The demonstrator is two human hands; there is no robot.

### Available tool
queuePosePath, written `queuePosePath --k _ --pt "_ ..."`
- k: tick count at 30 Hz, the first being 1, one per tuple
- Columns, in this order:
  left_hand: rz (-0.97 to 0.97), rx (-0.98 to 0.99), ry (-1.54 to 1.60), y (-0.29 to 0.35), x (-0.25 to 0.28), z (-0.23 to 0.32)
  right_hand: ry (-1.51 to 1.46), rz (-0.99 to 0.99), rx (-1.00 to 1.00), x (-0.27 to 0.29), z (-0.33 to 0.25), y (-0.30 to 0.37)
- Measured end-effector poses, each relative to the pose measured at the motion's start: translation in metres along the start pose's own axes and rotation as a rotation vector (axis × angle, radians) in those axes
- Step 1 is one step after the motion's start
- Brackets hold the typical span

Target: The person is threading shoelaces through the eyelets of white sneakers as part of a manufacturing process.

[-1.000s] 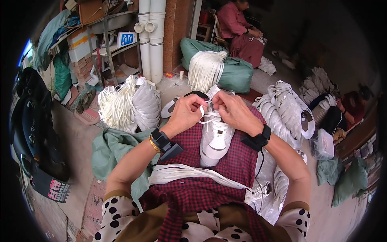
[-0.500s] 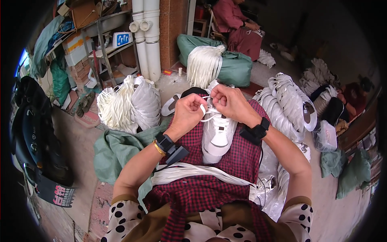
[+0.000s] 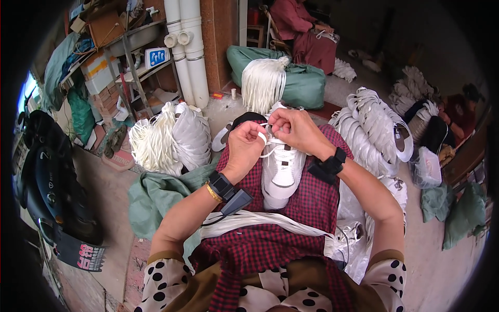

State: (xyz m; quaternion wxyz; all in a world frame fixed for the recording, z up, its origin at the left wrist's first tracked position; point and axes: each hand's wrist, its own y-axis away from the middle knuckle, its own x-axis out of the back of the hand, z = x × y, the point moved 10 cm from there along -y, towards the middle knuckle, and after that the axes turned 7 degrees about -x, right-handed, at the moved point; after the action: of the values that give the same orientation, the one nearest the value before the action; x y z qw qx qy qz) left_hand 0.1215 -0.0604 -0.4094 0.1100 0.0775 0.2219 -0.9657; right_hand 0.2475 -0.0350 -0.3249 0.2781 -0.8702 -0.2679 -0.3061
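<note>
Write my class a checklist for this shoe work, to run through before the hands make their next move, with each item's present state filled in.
1. Shoe supported: ok; the white shoe lies on the checked cloth over the lap, toe toward the wearer.
2. Left hand on the lace: ok; it pinches the white lace.
3. Right hand gripping: cannot tell; its curled fingers hide what they hold near the upper lacing.
4. Lace drawn flat: not ok; a slack loop stands out beside the shoe.
5. Spare laces close by: ok; they lie across the lap.
</note>
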Motion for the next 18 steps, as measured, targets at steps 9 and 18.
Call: queuePosePath --k 9,18 --pt "-0.122 -0.655 -0.682 0.016 -0.032 0.074 0.045 0.03 -0.014 0.004 0.0 -0.001" --pt "0.054 0.126 0.091 0.008 -0.004 0.002 0.004 -0.005 -0.052 0.001 0.002 0.001"
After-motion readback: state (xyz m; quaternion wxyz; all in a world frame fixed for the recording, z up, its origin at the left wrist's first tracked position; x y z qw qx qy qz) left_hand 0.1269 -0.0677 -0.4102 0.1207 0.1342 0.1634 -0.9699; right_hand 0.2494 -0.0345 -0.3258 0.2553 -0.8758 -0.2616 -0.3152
